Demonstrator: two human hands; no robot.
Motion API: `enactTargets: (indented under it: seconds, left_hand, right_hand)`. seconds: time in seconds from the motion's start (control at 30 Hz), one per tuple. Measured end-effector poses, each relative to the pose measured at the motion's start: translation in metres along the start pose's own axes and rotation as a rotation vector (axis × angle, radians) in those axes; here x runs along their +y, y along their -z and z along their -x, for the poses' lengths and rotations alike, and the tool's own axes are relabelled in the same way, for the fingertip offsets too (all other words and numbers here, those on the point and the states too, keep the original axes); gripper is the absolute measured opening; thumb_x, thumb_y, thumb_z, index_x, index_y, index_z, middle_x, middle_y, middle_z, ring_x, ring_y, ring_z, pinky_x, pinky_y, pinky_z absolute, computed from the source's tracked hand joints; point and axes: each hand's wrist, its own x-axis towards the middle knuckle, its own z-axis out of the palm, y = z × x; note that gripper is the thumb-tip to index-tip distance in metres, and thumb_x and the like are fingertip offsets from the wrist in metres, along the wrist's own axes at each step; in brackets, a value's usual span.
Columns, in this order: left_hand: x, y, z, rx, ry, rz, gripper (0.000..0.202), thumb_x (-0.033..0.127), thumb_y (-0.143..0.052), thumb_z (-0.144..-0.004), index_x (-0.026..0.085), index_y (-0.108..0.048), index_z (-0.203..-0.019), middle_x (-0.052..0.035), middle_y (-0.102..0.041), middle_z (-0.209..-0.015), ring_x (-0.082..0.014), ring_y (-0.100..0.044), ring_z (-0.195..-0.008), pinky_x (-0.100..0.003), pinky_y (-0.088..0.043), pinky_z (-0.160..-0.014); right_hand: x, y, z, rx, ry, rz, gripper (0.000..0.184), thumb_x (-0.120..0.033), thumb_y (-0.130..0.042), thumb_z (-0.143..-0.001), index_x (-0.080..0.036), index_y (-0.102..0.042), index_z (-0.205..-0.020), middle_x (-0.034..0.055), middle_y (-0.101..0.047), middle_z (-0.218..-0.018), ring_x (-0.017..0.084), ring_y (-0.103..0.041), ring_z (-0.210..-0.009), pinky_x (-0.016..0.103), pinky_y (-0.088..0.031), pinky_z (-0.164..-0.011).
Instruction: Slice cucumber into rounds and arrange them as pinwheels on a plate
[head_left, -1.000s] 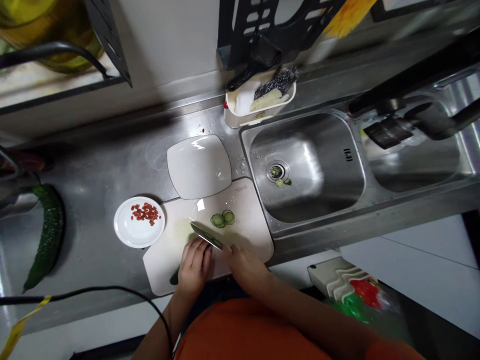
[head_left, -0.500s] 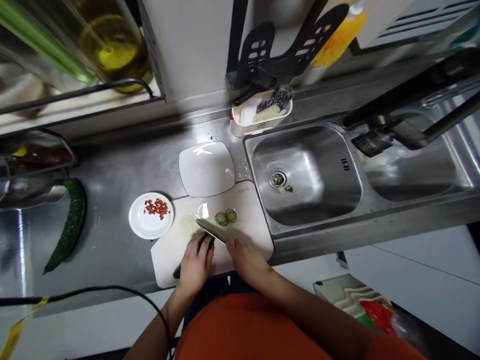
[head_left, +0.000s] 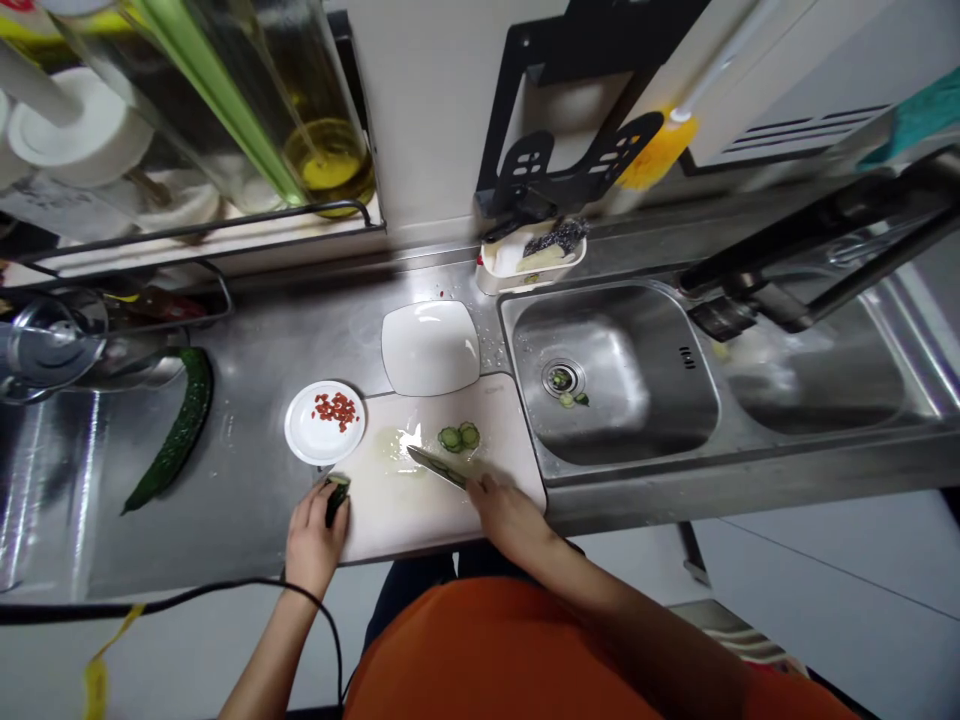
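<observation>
My left hand (head_left: 316,535) is closed round a cut piece of cucumber (head_left: 335,495) at the left edge of the white cutting board (head_left: 420,500). My right hand (head_left: 510,515) grips the handle of a knife (head_left: 435,466) whose blade lies over the middle of the board, pointing left. Two cucumber slices (head_left: 460,437) lie just beyond the blade. A small round plate of chopped red chilli (head_left: 325,423) stands left of the board. An empty square white plate (head_left: 430,347) rests behind the board.
A whole cucumber (head_left: 174,432) lies on the steel counter at the left. The sink (head_left: 607,375) with scraps in its drain is right of the board, a faucet (head_left: 750,300) over it. A sponge holder (head_left: 532,257) stands at the back. A black cable (head_left: 187,595) crosses the front edge.
My left hand has carried the cucumber piece from beside the knife to the board's left edge. The camera has tilted up, showing more of the shelf and bottles.
</observation>
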Motion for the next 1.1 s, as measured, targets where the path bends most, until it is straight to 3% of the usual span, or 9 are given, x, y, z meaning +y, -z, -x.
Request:
enactTargets:
  seconds: [0.23, 0.5, 0.63, 0.73, 0.9, 1.0, 1.1]
  left_hand:
    - [-0.007, 0.004, -0.003, -0.009, 0.031, 0.062, 0.033, 0.031, -0.054, -0.085, 0.017, -0.055, -0.115, -0.0114, -0.062, -0.113, -0.0244, -0.057, -0.108, -0.042, -0.045, -0.097]
    - [-0.010, 0.006, -0.006, -0.037, 0.054, 0.079, 0.038, 0.036, -0.054, -0.084, 0.016, -0.052, -0.117, -0.0125, -0.061, -0.111, -0.0265, -0.057, -0.103, -0.045, -0.047, -0.093]
    - [-0.005, 0.012, -0.010, 0.045, -0.019, 0.046, 0.036, 0.035, -0.055, -0.084, 0.015, -0.055, -0.114, -0.0142, -0.060, -0.113, -0.0279, -0.055, -0.107, -0.047, -0.045, -0.094]
    - [0.013, 0.016, -0.021, 0.099, -0.223, 0.077, 0.030, 0.031, -0.056, -0.085, 0.017, -0.057, -0.111, -0.0136, -0.061, -0.111, -0.0262, -0.056, -0.108, -0.046, -0.045, -0.095]
    - [0.077, 0.006, -0.049, -0.195, -0.772, 0.242, 0.039, 0.031, -0.055, -0.086, 0.021, -0.053, -0.124, -0.0098, -0.063, -0.116, -0.0221, -0.055, -0.114, -0.042, -0.044, -0.100]
    - [0.111, -0.010, -0.060, -0.317, -0.886, 0.279, 0.049, 0.041, -0.054, -0.086, 0.020, -0.050, -0.130, -0.0119, -0.061, -0.120, -0.0239, -0.053, -0.117, -0.045, -0.043, -0.102]
    - [0.128, -0.025, -0.064, -0.344, -0.869, 0.283, 0.051, 0.043, -0.052, -0.086, 0.018, -0.049, -0.131, -0.0140, -0.059, -0.123, -0.0262, -0.051, -0.120, -0.048, -0.041, -0.103]
  right_hand:
    - [0.005, 0.003, 0.010, 0.087, 0.055, 0.049, 0.028, -0.005, -0.038, -0.086, -0.018, -0.054, -0.105, 0.0073, -0.058, -0.100, 0.015, -0.059, -0.069, 0.027, -0.039, -0.058]
    - [0.009, 0.009, 0.022, 0.194, 0.043, 0.052, 0.026, -0.009, -0.041, -0.087, -0.020, -0.055, -0.106, 0.0071, -0.055, -0.104, 0.018, -0.056, -0.083, 0.029, -0.040, -0.071]
    - [0.012, 0.005, 0.023, 0.254, 0.027, 0.065, 0.028, -0.014, -0.042, -0.089, -0.021, -0.054, -0.114, 0.0070, -0.054, -0.104, 0.018, -0.055, -0.082, 0.029, -0.040, -0.072]
    - [0.015, 0.002, 0.022, 0.279, 0.020, 0.074, 0.028, -0.016, -0.042, -0.090, -0.022, -0.053, -0.116, 0.0057, -0.053, -0.099, 0.017, -0.054, -0.079, 0.029, -0.040, -0.071]
    - [0.014, 0.001, 0.019, 0.315, -0.002, 0.095, 0.027, -0.018, -0.044, -0.091, -0.021, -0.055, -0.116, 0.0063, -0.053, -0.097, 0.017, -0.054, -0.081, 0.029, -0.041, -0.072]
    - [0.011, 0.000, 0.015, 0.314, -0.021, 0.100, 0.030, -0.017, -0.043, -0.091, -0.019, -0.054, -0.119, 0.0081, -0.053, -0.098, 0.017, -0.054, -0.082, 0.029, -0.041, -0.073]
    - [0.009, -0.001, 0.012, 0.308, -0.036, 0.113, 0.034, -0.017, -0.042, -0.092, -0.017, -0.052, -0.124, 0.0103, -0.054, -0.100, 0.018, -0.055, -0.085, 0.030, -0.042, -0.075]
